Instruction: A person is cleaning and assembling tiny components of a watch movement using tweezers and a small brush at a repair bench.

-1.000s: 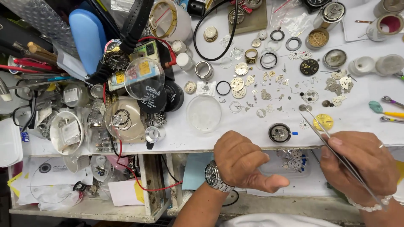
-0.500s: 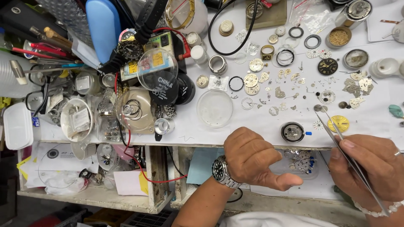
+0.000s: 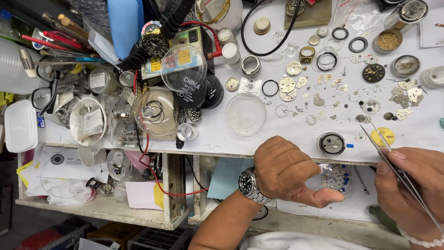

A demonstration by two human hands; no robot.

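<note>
Gripped in the right hand (image 3: 409, 185), tweezers (image 3: 384, 148) (tips beside yellow dial (image 3: 385, 135)).

silver tweezers (image 3: 386, 150), yellow dial (image 3: 383, 136) at 12 o'clock of them; black dial (image 3: 373, 72) gold markers; red wire (image 3: 147, 153); blue case (image 3: 124, 25); white tray (image 3: 21, 126); black-bezel steel wristwatch (image 3: 250, 184)

yellow labels (image 3: 178, 58) on green pkg
</note>
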